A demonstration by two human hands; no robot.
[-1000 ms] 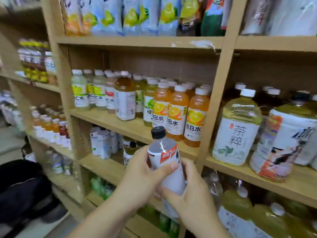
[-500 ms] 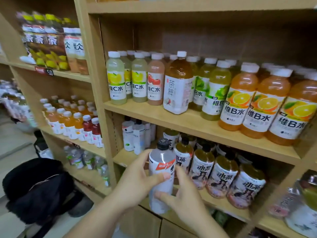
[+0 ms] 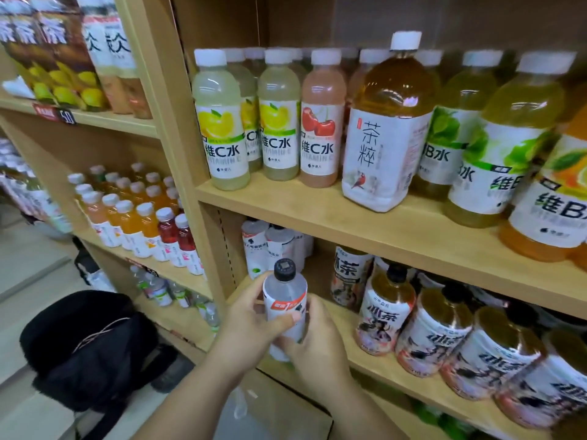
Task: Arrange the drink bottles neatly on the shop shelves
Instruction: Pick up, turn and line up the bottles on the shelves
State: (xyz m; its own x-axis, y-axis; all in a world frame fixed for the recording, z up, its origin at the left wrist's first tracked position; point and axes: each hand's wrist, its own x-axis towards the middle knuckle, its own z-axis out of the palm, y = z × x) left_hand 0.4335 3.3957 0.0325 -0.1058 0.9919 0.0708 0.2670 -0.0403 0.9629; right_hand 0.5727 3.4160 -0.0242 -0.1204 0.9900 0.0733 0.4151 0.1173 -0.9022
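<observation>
Hands, left (image 3: pixel 246 325) and right (image 3: pixel 314 342), both grip upright black-capped bottle (image 3: pixel 285 300) before lower shelf (image 3: pixel 374 354), beside iced-tea bottles (image 3: pixel 384 315).

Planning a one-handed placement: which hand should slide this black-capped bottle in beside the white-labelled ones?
Left, likely: the left hand wraps the bottle at its label, nearer the white-labelled bottles; the right hand only holds its base.
</observation>
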